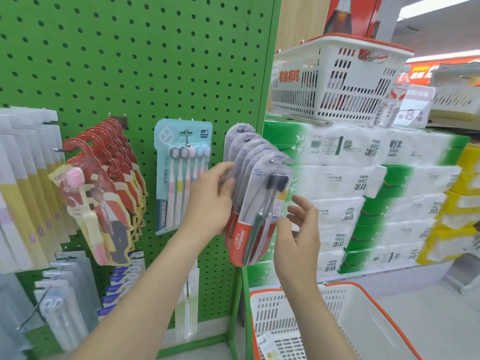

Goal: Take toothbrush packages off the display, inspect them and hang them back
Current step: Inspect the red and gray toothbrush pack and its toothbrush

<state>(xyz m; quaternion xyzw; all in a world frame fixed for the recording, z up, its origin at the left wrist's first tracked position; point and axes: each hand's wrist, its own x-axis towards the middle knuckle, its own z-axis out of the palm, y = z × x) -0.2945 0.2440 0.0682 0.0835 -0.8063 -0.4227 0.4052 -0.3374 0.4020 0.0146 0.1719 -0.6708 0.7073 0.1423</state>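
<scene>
A row of Colgate toothbrush packages (255, 203) hangs on a hook at the right edge of the green pegboard (130, 61); the front one shows dark brushes and a red base. My left hand (210, 201) grips the left side of this row, thumb on the front and fingers reaching behind the packs. My right hand (298, 227) is at the lower right edge of the front package, its thumb touching that edge and its fingers loosely spread, holding nothing.
A teal multi-brush pack (181, 175) and red figure-shaped packs (104, 193) hang to the left, with clear packs (23, 190) at the far left. Tissue bales (376, 198) are stacked to the right, a white basket (335, 79) on top and another (335, 320) on the floor.
</scene>
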